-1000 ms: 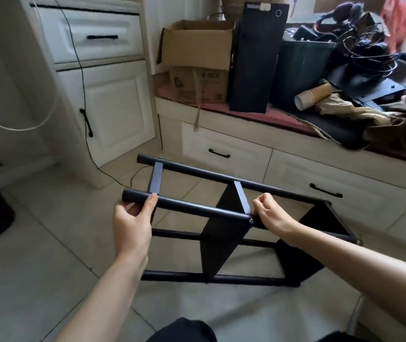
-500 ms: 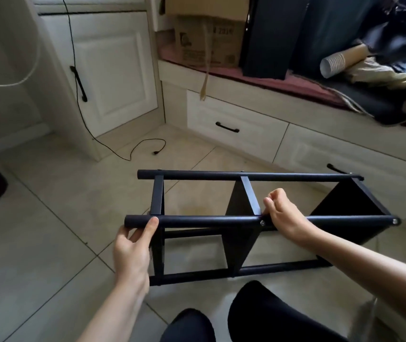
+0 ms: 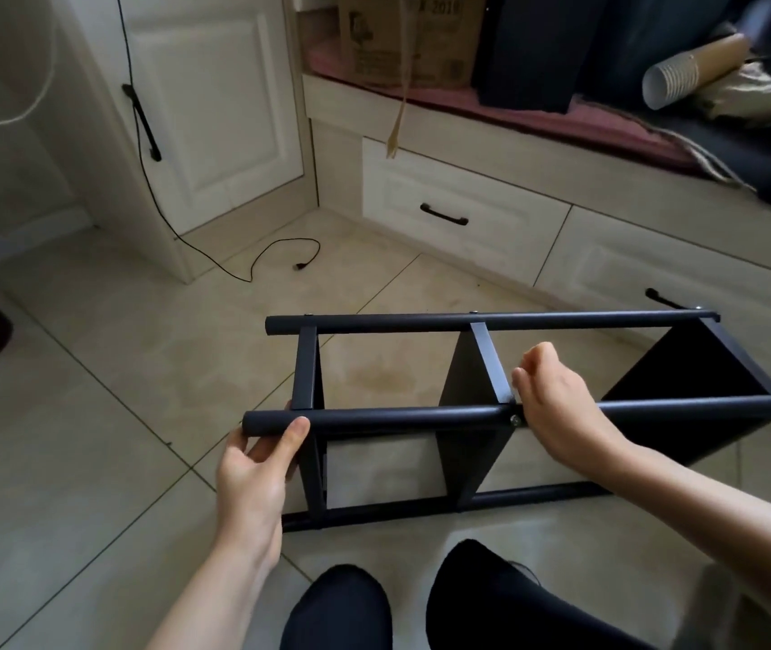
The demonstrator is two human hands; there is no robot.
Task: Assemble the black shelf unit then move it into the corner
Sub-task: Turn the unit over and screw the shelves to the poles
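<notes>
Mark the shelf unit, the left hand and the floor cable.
shelf unit [image 3: 397, 418], head view, on the near top tube
left hand [image 3: 252, 471], head view, on the palm
floor cable [image 3: 275, 248], head view, on the loop near its plug

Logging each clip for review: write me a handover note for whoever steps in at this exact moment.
Left hand: grips the near tube's left end, thumb on top.
Right hand: curled over the same tube, beside the middle panel's screw.
Black shelf unit: lying on its side on the tiled floor, lengthwise before the drawers.
Done: four tubes and three cross panels look joined; screws show at the joints.
Left: check tightness, stand it up, move it into the corner by the white cabinet. A black cable lies on the floor there.
</notes>
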